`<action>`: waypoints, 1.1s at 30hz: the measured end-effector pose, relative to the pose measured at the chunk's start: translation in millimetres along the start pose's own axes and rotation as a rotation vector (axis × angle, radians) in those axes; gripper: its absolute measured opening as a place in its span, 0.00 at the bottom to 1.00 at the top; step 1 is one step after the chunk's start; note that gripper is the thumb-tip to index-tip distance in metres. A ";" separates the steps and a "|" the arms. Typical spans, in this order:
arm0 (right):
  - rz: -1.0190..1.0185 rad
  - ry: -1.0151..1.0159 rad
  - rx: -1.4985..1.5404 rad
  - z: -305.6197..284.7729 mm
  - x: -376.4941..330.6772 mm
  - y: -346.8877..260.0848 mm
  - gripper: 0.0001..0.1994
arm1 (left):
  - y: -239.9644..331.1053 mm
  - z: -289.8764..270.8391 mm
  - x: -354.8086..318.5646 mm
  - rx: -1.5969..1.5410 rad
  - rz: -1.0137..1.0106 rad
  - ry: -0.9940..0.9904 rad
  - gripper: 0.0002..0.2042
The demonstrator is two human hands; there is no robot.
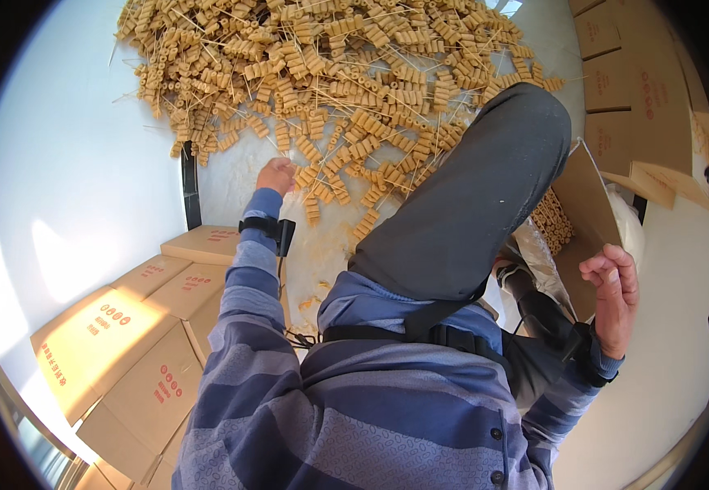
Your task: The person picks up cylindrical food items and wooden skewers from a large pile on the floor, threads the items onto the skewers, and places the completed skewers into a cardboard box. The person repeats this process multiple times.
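Note:
My left hand [277, 175] is at the near edge of a big heap of tan, ridged rolls on thin sticks [322, 73]. Its fingers are curled in beside the loose skewered rolls [322, 186]; anything between them is too small to make out. Off to the right, my right hand [616, 290] is raised with the palm up, the fingers bent and apart, holding nothing. Just left of it stands an open carton [595, 212] with a plastic liner [541, 261]. More of the skewered rolls [552, 220] lie packed inside, their ends showing.
Closed brown cartons [150, 359] are stacked at the lower left. Others [640, 98] stand against the right side. My bent knee in dark trousers [469, 196] lies between the heap and the open carton. Crumbs [309, 302] dot the pale surface by my left forearm.

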State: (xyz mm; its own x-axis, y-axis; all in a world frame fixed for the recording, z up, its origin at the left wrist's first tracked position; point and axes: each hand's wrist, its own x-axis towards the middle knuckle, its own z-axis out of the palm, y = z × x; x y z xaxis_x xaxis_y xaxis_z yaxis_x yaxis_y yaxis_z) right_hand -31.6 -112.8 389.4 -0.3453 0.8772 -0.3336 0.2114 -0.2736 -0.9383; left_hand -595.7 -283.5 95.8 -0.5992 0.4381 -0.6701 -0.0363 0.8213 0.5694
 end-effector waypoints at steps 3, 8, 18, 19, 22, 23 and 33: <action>-0.024 -0.121 -0.014 37.8 -1.8 -22.6 0.17 | -90.2 32.6 7.3 0.419 0.042 -0.045 0.20; 0.043 -0.239 -0.070 86.2 6.1 -48.8 0.17 | -89.4 79.3 19.4 0.653 0.224 0.032 0.31; 0.250 -0.298 0.015 126.0 31.2 -41.5 0.16 | -59.8 91.6 63.3 0.944 0.115 -0.079 0.29; 0.274 -0.308 0.037 130.6 33.2 -40.0 0.16 | -61.2 93.0 66.7 0.961 0.110 -0.081 0.27; 0.302 -0.382 -0.017 145.0 42.9 -36.2 0.17 | -63.2 92.3 72.8 0.977 0.107 -0.077 0.22; 0.292 -0.433 -0.067 149.2 47.8 -35.2 0.17 | -62.9 90.7 73.3 0.959 0.113 -0.075 0.18; 0.195 -0.647 -0.321 188.4 68.3 -34.5 0.14 | -48.5 128.2 60.2 0.900 0.022 -0.211 0.15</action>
State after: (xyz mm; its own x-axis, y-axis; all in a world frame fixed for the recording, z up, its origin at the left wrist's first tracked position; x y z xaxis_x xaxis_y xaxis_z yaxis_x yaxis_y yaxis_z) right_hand -234.8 -117.7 381.8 -0.7222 0.3902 -0.5712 0.5462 -0.1850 -0.8170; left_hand -527.5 -250.1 -33.1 -0.4312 0.4415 -0.7869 0.6615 0.7478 0.0571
